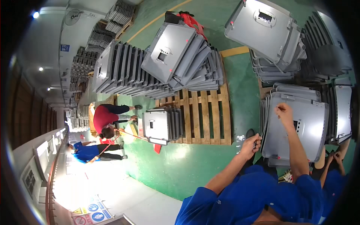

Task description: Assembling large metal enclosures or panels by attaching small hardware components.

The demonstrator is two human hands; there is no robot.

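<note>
A stack of grey panels (311, 140) lies in front of me, its top one smooth and shiny with a small dark cut-out, a row of holes and red bits at its near edge. Over the left part of that top panel is my right hand (284, 113), its fingertips pinched together; whatever is between them is too small to make out. Just off the panel's left edge, my left hand (249, 147) is curled closed around a small dark thing, mostly hidden by the fingers.
More panel stacks (262, 26) stand ahead, with leaning ones (168, 52) at the far left. A wooden pallet (204, 112) bears a smaller stack (157, 125). Two people (107, 118) work on the left, one with a long-handled tool. Another person's hands (333, 159) are close on my right.
</note>
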